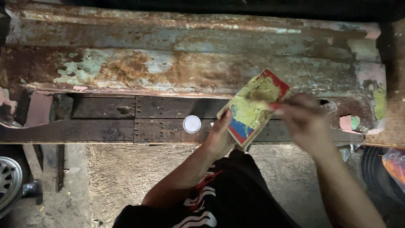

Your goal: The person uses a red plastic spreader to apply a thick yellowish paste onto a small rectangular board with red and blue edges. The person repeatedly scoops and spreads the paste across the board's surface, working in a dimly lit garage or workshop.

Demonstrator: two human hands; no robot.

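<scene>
Head view, looking down: the left hand (219, 136) grips the lower edge of a flat board (253, 107) smeared with yellow-green putty, fingers clamped on it, above the wooden planks' (103, 119) front edge. The right hand (304, 119), blurred, seems closed on a red-handled tool touching the putty. A small white lid (192, 124) lies on the planks just left. A rusty metal panel (168, 55) spans behind.

A vehicle body repair workshop, rough and dim: a long rusted metal body panel (190, 55) with flaking paint and filler patches spans the top of the frame, a wheel rim (7, 179) shows at lower left, above a stained concrete floor (126, 177).
</scene>
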